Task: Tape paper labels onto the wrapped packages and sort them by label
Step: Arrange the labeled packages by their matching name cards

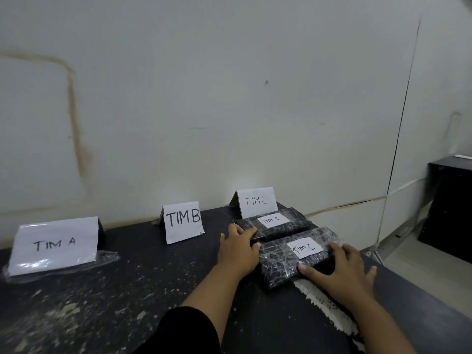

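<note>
Black and speckled with white paint, the table (127, 290) runs along a pale wall (229, 85). Three folded paper signs stand at the back of it. The sign on the left (55, 245) says TIM A and has a bit of clear plastic (107, 258) under it. The middle sign (183, 221) says TIM.B. The sign on the right (256, 201) says TIM C.

Two dark packages wrapped in shiny clear plastic lie side by side in front of the TIM C sign. The far package (275, 224) sits just in front of that sign. It has a small white label (272, 220) on top that says Tim C. The near package (293, 256) lies just beside it, closer to the person. Its label (305, 247) says Tim C too.

The left hand (237, 249) lies open and flat. Its fingers (246, 232) touch the left end of the far package, and its side is by the left end of the near one. The right hand (342, 269) is open too, with fingers spread. It rests on the right end of the near package, and its thumb (310, 270) presses the front edge. Neither hand is closed around anything.

A white strip with a jagged edge (321, 302) lies on the table just below the near package. A black box (449, 205) stands off to the right.
</note>
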Demonstrator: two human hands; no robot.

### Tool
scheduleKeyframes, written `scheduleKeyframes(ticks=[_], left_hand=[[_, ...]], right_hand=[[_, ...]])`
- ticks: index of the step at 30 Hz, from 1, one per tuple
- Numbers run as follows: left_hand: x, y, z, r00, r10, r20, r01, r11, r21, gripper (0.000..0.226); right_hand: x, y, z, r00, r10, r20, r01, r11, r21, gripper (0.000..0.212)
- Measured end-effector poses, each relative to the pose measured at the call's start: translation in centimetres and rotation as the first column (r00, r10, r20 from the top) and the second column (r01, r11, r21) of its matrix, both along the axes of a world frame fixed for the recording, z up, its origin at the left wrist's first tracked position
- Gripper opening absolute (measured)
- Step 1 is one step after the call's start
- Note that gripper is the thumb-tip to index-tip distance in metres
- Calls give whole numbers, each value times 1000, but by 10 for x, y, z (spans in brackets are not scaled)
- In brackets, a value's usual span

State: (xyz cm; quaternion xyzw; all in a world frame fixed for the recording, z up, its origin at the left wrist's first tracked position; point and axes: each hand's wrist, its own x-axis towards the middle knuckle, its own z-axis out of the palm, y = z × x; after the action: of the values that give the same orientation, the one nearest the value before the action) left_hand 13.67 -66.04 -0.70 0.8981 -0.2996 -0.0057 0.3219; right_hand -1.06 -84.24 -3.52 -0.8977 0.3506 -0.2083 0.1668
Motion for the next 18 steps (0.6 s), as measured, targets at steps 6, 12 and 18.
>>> scheduleKeyframes(ticks=[6, 12, 18], left_hand=[[-15, 14, -4, 993, -53, 109, 42, 995, 94, 56], [-31, 51, 4, 972, -155, 174, 132, 982, 135, 62], [-43, 126, 29, 942, -216, 256, 186, 973, 137, 57]], right_hand=[[-3, 1, 4, 998, -17, 64, 15, 999, 41, 109], [-7, 4, 10, 972, -73, 222, 74, 997, 4, 83], [-11, 29, 26, 940, 4, 341, 146, 899, -413, 36]])
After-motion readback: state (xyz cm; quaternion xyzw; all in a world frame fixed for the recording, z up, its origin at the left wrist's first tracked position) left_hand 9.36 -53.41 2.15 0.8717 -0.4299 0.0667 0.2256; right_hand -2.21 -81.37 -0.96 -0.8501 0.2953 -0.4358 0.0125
